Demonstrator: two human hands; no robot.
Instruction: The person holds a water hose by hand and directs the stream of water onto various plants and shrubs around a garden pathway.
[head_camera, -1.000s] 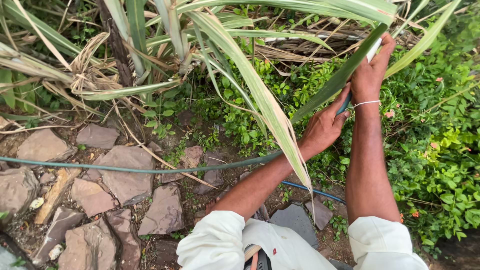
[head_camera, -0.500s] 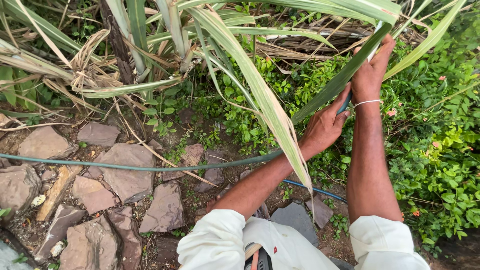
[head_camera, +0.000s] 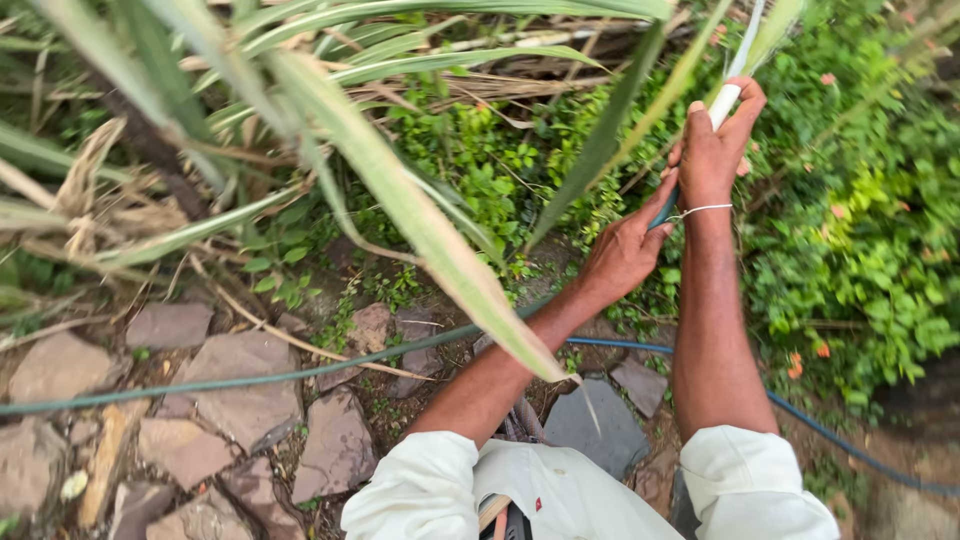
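Head view: right hand clamped on pale stalk, left hand wrapped around blue-handled tool. Best keep stalk steady, left fingers off blade.

Two hands are in view, the left hand and the right hand. One pale stalk runs through both. Two hoses cross the ground: one green hose and one blue hose. One white thread circles the right wrist. Flat stones number roughly a dozen.
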